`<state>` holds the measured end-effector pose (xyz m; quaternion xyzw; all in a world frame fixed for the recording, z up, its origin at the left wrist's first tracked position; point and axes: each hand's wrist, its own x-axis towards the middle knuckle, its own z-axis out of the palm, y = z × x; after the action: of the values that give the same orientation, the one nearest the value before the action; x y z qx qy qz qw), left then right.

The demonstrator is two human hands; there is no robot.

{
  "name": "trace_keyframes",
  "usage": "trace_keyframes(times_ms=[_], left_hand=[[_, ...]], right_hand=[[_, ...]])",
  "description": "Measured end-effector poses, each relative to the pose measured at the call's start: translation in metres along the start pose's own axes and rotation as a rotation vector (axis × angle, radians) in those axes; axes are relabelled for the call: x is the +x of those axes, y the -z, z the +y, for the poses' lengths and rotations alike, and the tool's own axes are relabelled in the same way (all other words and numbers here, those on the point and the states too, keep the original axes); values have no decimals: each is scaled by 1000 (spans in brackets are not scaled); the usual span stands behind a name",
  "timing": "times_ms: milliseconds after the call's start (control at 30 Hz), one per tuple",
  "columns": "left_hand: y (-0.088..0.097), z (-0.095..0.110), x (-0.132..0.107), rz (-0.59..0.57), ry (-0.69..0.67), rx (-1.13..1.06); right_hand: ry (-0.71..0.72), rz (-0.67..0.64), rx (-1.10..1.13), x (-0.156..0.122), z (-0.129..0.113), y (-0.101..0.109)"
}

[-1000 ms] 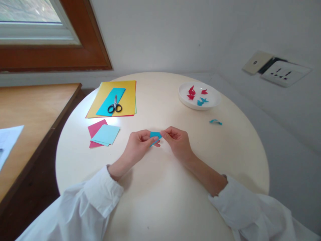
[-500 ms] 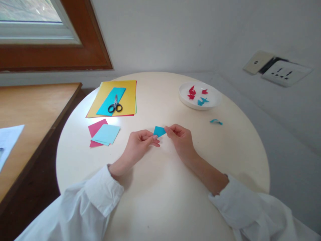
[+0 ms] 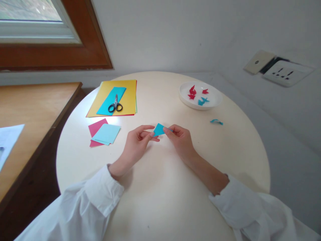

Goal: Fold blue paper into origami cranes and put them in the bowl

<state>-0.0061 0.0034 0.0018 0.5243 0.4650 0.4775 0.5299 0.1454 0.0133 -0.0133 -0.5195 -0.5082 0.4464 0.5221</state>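
Note:
Between my two hands is a small folded piece of blue paper (image 3: 158,129), held just above the middle of the round table. My left hand (image 3: 138,140) pinches its left corner between thumb and fingers, the index finger stretched out behind. On the other side my right hand (image 3: 179,135) grips the right end with thumb and index finger, hiding part of that end. To the left of my left hand lie loose paper squares, light blue ones (image 3: 106,134) over pink ones (image 3: 97,127).
Scissors (image 3: 115,105) rest on a blue paper strip (image 3: 106,103) over yellow sheets (image 3: 129,100) at the back left. A white dish (image 3: 213,100) at the back right holds several red and blue folded paper figures. A twisted blue scrap (image 3: 216,122) lies in front of it.
The blue folded paper has turned a little between my hands, its top corner now pointing up. My left index finger has lifted, and my right thumb has slid slightly left over the paper.

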Motion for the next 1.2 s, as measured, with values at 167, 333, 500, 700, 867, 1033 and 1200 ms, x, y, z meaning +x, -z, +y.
trace_keyframes(times_ms=[167,333,500,700,867,1033,1200], left_hand=[[1,2,-1,31,-61,58],[3,-7,-2,-12,-211,231],[3,-13,-3,-3,-348,338],[5,-11,-2,72,-327,345],[4,-8,-2,87,-279,291],[2,-4,-3,109,-246,286],[1,0,-4,127,-230,289]], right_hand=[[16,-4,16,-1,-3,0],[8,20,9,0,-2,-1],[-11,21,-6,0,-2,0],[19,-41,-23,-1,-3,0],[3,-90,-19,-2,-2,-1],[19,-133,-17,-3,0,0],[46,-160,-57,-2,2,0]])
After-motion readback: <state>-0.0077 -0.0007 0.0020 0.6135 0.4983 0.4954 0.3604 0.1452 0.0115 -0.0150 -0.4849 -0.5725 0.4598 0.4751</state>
